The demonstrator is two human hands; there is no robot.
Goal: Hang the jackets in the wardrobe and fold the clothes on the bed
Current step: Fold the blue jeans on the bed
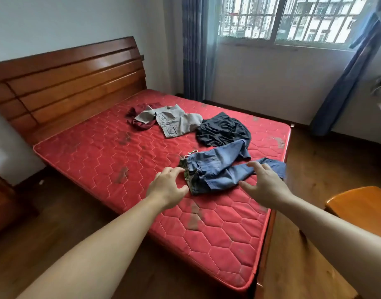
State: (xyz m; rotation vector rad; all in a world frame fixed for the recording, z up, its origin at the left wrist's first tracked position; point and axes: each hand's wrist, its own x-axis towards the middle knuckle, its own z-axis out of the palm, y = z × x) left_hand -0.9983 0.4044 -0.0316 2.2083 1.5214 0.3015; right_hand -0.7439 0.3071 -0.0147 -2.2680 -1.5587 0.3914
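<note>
A pair of blue jeans (219,169) lies crumpled near the foot of the red quilted mattress (103,152). My left hand (166,187) hovers just left of the waistband, fingers spread and holding nothing. Over the lower trouser leg my right hand (264,182) reaches with spread fingers, also holding nothing. Farther up the bed lie a dark grey garment (221,129), a beige garment (174,120) and a dark red garment (140,117) partly under the beige one.
A wooden headboard (68,83) stands at the left. Blue curtains (193,48) flank a barred window (288,18). A wooden chair or stool (362,203) sits at the right, close to the bed's corner. Wooden floor surrounds the bed.
</note>
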